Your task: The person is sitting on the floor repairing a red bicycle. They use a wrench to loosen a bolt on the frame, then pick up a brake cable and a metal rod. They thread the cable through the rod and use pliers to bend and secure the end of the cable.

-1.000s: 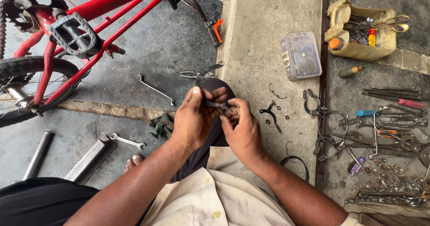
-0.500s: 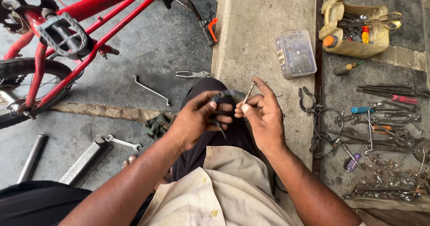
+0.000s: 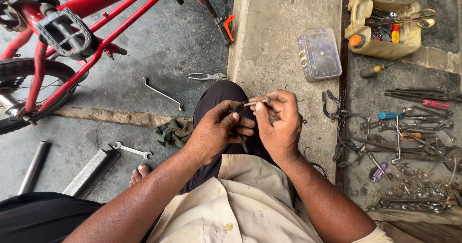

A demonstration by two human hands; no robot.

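Note:
My left hand (image 3: 216,130) grips a small dark part (image 3: 239,136) over my knee, its thin black end poking down between the fingers. My right hand (image 3: 279,120) pinches a short silver bolt (image 3: 256,101) between thumb and forefinger, held against the top of that dark part. Both hands touch each other above my dark trouser leg (image 3: 216,96).
A red bicycle frame (image 3: 96,12) with a pedal (image 3: 65,28) lies upturned at the upper left. Spanners (image 3: 132,150), pliers (image 3: 208,76) and a rag (image 3: 173,132) lie on the floor. A clear plastic box (image 3: 320,53), a yellow tool tub (image 3: 385,26) and several loose tools (image 3: 409,127) are on the right.
My right hand has drawn in closer to the left, and the silver bolt now lies nearly level against the dark part instead of sticking upward. The view has shifted slightly.

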